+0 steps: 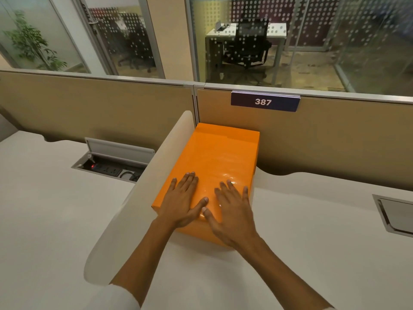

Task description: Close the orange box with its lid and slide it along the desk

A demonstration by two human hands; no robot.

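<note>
The orange box (pixel 220 157) lies on the white desk (pixel 312 220) with its lid on, its far end against the beige partition. Both of my hands rest flat on the near part of the lid. My left hand (pixel 183 201) lies palm down with fingers spread near the box's left edge. Beside it, my right hand (pixel 232 211) lies the same way nearer the right edge. The two thumbs almost touch. Neither hand grips anything.
A curved white divider (pixel 143 193) runs along the box's left side. Beyond it, an open cable hatch (pixel 111 162) holds a power strip. A closed hatch (pixel 395 213) sits at the right. The beige partition (pixel 335 139) carries a sign reading 387.
</note>
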